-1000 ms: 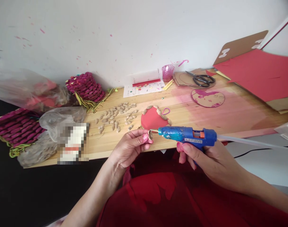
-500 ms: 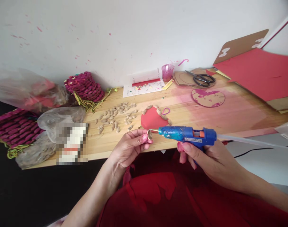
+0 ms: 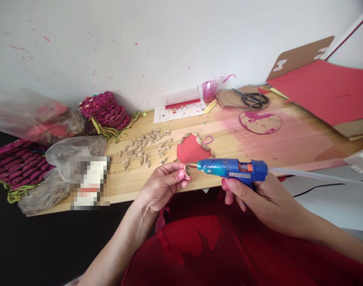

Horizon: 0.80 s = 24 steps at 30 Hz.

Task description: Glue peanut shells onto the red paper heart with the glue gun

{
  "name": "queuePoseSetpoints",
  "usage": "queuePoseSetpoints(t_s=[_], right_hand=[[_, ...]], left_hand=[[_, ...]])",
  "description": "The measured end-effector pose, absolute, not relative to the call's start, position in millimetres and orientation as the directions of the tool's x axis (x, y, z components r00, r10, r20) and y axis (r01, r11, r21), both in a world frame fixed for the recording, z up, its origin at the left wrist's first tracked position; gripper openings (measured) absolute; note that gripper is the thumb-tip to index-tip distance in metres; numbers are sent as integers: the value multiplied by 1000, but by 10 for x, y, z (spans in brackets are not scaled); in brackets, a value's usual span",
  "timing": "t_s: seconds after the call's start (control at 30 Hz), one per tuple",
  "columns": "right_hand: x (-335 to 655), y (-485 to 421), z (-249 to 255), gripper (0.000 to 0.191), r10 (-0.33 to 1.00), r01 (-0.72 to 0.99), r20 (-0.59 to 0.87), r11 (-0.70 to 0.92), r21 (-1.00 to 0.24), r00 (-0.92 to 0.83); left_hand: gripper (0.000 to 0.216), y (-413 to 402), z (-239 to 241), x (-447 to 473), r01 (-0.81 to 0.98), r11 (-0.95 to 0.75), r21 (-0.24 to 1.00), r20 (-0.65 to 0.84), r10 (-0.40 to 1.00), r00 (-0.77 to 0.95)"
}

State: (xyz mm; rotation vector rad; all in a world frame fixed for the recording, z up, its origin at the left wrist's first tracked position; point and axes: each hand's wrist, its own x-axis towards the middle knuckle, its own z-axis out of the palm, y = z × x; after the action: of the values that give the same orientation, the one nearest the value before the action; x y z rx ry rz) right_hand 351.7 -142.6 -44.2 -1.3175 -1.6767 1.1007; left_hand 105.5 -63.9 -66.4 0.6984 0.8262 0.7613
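Observation:
Pinched between the thumb and fingers of my left hand (image 3: 165,182) is a peanut (image 3: 187,171), held near the table's front edge. My right hand (image 3: 259,198) grips a blue hot glue gun (image 3: 232,169), its nozzle pointing left at the peanut, touching it or very close. A clear glue stick (image 3: 306,174) sticks out of the gun's back end. Behind the nozzle lies a red heart (image 3: 190,147) with peanuts along part of its upper edge; its lower part is hidden by my hand and the gun. Several loose peanuts (image 3: 145,145) are spread to its left.
Black scissors (image 3: 254,99) rest on cardboard at the back right, above a painted cardboard heart (image 3: 260,122). Red sheets (image 3: 327,91) lie far right. A pink cup (image 3: 209,91) stands by the wall. Woven purple baskets (image 3: 105,111) and plastic bags (image 3: 71,151) occupy the left.
The glue gun and my right hand have shifted slightly left. My left hand keeps its hold on the peanut. The whole view has moved a little.

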Motion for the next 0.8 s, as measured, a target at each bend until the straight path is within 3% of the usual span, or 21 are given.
queuePoseSetpoints(t_s=[0.8], right_hand=[[3560, -1487, -505, 29, 966, 371, 29, 126, -920, -257]], left_hand=[[35, -625, -708, 1067, -386, 506, 771, -356, 845, 398]])
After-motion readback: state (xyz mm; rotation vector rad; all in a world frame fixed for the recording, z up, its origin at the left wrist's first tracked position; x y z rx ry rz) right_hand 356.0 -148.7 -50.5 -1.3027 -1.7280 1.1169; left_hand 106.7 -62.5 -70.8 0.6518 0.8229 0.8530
